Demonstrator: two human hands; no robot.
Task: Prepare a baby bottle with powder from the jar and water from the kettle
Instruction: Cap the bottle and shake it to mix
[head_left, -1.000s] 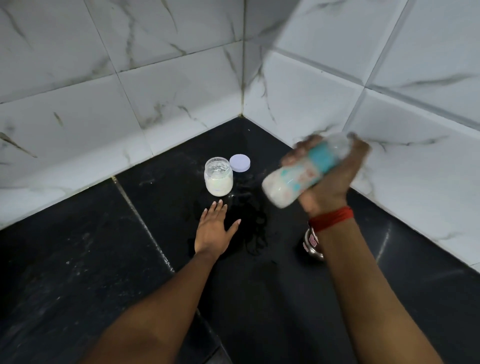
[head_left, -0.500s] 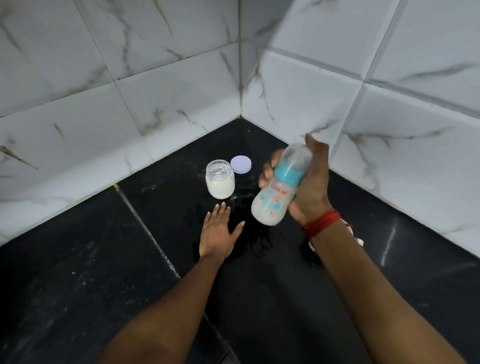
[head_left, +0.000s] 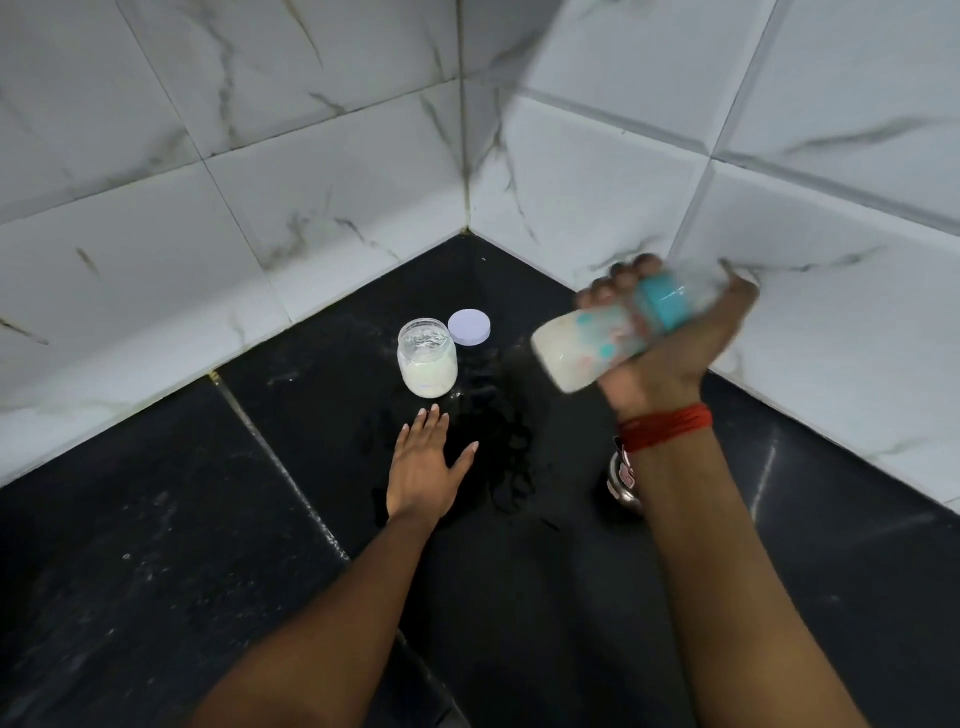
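My right hand (head_left: 675, 358) grips a baby bottle (head_left: 587, 348) with a teal collar, held in the air and tipped nearly sideways, its milky base to the left. The bottle is blurred by motion. My left hand (head_left: 423, 467) rests flat on the black counter (head_left: 156, 545), fingers straight, just in front of the open glass powder jar (head_left: 427, 364). The jar's white lid (head_left: 469, 327) lies behind it. A steel kettle (head_left: 623, 480) shows only partly behind my right wrist.
White marble-look tiled walls (head_left: 337, 208) meet in a corner behind the jar. A wet patch (head_left: 504, 457) spreads on the counter between my two hands. Open black counter extends to the left and front.
The bottle has swung from near upright half a second ago to tipped sideways and higher to the right, as it was a second ago. My left hand stays flat.
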